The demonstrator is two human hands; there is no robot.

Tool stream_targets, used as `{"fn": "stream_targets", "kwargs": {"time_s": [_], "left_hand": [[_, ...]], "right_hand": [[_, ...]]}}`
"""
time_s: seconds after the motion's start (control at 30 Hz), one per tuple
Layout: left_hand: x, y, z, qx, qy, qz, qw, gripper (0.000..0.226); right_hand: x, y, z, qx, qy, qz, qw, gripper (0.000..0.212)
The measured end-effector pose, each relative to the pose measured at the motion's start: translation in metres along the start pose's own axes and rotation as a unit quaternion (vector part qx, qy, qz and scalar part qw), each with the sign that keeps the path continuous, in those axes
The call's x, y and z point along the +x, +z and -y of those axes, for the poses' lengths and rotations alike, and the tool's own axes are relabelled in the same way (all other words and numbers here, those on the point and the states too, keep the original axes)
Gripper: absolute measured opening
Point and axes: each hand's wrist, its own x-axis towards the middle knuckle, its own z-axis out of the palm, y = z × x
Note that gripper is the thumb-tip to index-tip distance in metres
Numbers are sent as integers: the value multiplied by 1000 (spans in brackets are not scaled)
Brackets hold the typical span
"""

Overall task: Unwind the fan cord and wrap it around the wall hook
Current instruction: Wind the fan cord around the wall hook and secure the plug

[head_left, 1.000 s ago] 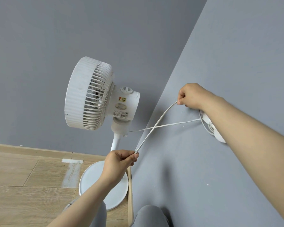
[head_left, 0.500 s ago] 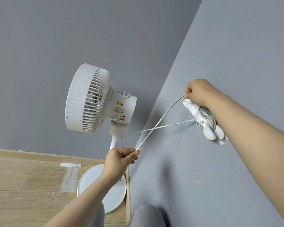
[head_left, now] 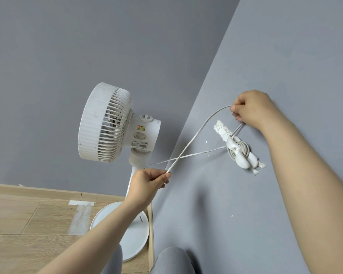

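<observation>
Room: two grey walls meet at a corner; the right wall (head_left: 265,56) carries the hook, and a pale wood floor (head_left: 28,224) lies below.
Right hand (head_left: 251,109): closed in a loose fist against the right wall just above the hook, fingers pinching the cord.
Left hand (head_left: 147,184): lower, in front of the fan's pole, thumb and fingers closed on the cord.
Cord (head_left: 196,135): white; it runs in an arc between the two hands. From the right hand a short stretch drops to the hook. Another strand leaves the coil and crosses under the arc toward the fan's neck.
Wall hook (head_left: 240,155): white, fixed to the right wall on a rough white strip, with several turns of cord coiled around it.
Fan (head_left: 105,123): white pedestal fan standing in the corner, head tilted, grille facing left, labels on the motor housing.
Fan base (head_left: 135,234): round white disc on the floor beside the baseboard.
Foreground: grey-clad knees at the bottom edge.
</observation>
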Motion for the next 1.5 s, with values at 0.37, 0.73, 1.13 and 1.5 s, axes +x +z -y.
{"fn": "stream_targets", "kwargs": {"time_s": [0.37, 0.73, 1.13, 1.5], "left_hand": [[-5, -1, -2, 16, -2, -13, 1000, 10], [-10, -1, 1, 31, -3, -12, 999, 13], [-22, -10, 10, 80, 8, -18, 997, 14], [-29, -9, 23, 94, -4, -9, 996, 13]], "right_hand": [[-59, -5, -4, 31, 32, -68, 997, 15], [-112, -11, -8, 100, 51, -79, 991, 17], [-169, 21, -30, 149, 45, -131, 979, 9], [-206, 59, -36, 185, 12, -176, 967, 24]]}}
